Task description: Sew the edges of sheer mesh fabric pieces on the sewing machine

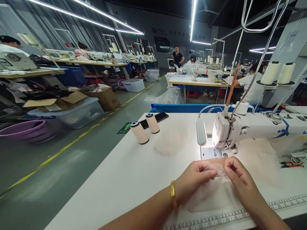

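Note:
My left hand (pixel 193 180), with a gold bangle on the wrist, pinches the left edge of a thin, sheer white piece of fabric (pixel 212 195) lying on the white table (pixel 134 172). My right hand (pixel 240 180) pinches the same fabric on its right side, fingertips almost meeting the left hand's. Both hands sit just in front of the needle area of a white sewing machine (pixel 251 127), whose lamp lights the plate.
Two thread cones (pixel 139 132) and a black phone (pixel 159 117) lie on the table's far left. Another sheer fabric piece (pixel 169 143) lies behind the hands. Scissors (pixel 291 164) rest at right. An aisle with bins, boxes and other workers lies to the left and beyond.

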`<control>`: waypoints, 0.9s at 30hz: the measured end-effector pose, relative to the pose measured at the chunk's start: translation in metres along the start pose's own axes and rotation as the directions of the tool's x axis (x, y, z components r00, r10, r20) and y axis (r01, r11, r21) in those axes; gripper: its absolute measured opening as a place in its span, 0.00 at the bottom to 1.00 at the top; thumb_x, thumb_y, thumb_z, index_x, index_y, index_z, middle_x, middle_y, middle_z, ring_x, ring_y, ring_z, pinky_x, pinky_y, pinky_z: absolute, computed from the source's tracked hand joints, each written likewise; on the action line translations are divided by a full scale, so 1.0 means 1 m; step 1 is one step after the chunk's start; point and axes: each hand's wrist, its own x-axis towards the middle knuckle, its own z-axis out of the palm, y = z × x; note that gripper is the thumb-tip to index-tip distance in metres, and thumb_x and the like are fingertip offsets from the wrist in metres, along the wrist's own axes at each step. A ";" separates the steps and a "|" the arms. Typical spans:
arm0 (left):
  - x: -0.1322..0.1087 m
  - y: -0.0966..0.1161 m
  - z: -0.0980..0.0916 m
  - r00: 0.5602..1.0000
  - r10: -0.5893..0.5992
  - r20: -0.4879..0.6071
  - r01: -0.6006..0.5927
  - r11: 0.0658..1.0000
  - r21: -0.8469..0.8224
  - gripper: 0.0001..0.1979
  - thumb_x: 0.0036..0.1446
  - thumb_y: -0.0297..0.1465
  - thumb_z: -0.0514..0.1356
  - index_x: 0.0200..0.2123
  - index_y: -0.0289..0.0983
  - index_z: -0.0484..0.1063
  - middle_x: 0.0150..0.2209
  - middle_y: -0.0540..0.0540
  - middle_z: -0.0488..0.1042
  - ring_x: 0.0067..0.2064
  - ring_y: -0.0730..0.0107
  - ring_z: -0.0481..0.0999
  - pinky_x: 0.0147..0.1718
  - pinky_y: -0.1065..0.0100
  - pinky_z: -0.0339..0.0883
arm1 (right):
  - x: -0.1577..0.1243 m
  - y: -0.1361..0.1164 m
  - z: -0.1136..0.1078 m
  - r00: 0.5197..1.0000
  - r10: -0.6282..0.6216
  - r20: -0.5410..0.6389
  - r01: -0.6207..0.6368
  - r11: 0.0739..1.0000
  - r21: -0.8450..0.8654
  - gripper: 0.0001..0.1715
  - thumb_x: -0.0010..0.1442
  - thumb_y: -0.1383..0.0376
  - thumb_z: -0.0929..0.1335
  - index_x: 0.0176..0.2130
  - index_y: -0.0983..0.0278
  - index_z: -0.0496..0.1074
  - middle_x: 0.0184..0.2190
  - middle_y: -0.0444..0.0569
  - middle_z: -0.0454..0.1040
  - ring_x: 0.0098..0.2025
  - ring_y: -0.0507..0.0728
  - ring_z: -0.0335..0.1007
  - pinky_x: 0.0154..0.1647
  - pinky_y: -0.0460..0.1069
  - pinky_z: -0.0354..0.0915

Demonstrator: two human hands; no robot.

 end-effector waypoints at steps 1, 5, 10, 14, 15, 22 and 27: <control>0.000 0.001 0.001 1.000 -0.019 0.000 0.019 0.999 -0.037 0.26 0.46 0.50 0.73 0.22 0.37 0.67 0.23 0.54 0.62 0.28 0.73 0.57 0.29 0.69 0.51 | -0.002 -0.003 0.001 1.000 -0.028 0.007 0.028 1.000 0.011 0.18 0.77 0.51 0.60 0.37 0.58 0.63 0.37 0.45 0.66 0.41 0.58 0.65 0.45 0.51 0.66; -0.004 0.006 0.009 0.995 -0.024 0.097 0.032 0.997 -0.076 0.22 0.48 0.47 0.71 0.24 0.36 0.69 0.26 0.52 0.66 0.31 0.71 0.62 0.32 0.69 0.54 | -0.009 -0.010 0.000 0.979 -0.137 0.150 0.151 0.985 -0.086 0.12 0.78 0.59 0.58 0.42 0.57 0.65 0.41 0.47 0.69 0.45 0.59 0.68 0.48 0.53 0.65; -0.007 0.008 0.006 1.000 -0.014 0.021 0.013 1.000 0.023 0.19 0.48 0.46 0.69 0.26 0.36 0.71 0.27 0.52 0.68 0.31 0.71 0.63 0.32 0.69 0.55 | 0.002 0.023 -0.040 0.866 -0.474 0.163 0.482 0.698 -0.530 0.09 0.72 0.67 0.60 0.39 0.57 0.65 0.31 0.45 0.66 0.33 0.59 0.62 0.40 0.55 0.61; -0.004 0.007 -0.001 1.000 -0.024 -0.015 0.025 0.999 0.045 0.22 0.49 0.48 0.68 0.25 0.38 0.63 0.24 0.56 0.61 0.27 0.75 0.53 0.28 0.70 0.46 | 0.002 0.035 -0.072 0.971 -0.237 -0.042 0.170 0.800 -0.576 0.11 0.75 0.61 0.60 0.40 0.58 0.67 0.35 0.49 0.71 0.36 0.61 0.66 0.39 0.55 0.64; -0.003 0.008 -0.001 0.999 -0.033 -0.006 0.033 0.999 0.036 0.23 0.48 0.48 0.69 0.24 0.38 0.63 0.23 0.56 0.60 0.27 0.76 0.52 0.27 0.70 0.45 | 0.000 0.031 -0.073 0.992 -0.124 -0.016 0.100 0.866 -0.490 0.11 0.76 0.58 0.61 0.43 0.58 0.69 0.41 0.51 0.73 0.42 0.62 0.70 0.42 0.55 0.66; -0.004 0.010 0.008 0.979 0.164 0.119 -0.161 0.986 -0.034 0.21 0.55 0.49 0.68 0.29 0.36 0.77 0.32 0.47 0.71 0.36 0.67 0.67 0.34 0.69 0.58 | 0.002 0.004 -0.019 0.937 0.201 0.284 -0.247 0.960 0.135 0.28 0.66 0.43 0.72 0.57 0.56 0.71 0.52 0.51 0.74 0.55 0.64 0.71 0.57 0.57 0.67; -0.001 0.003 0.002 0.982 0.099 -0.161 -0.099 0.995 0.004 0.24 0.49 0.50 0.72 0.25 0.36 0.71 0.22 0.53 0.65 0.27 0.73 0.60 0.29 0.70 0.56 | 0.006 0.010 -0.006 0.955 0.243 0.168 -0.282 0.921 0.268 0.24 0.62 0.45 0.76 0.44 0.58 0.72 0.31 0.41 0.68 0.35 0.55 0.66 0.38 0.48 0.64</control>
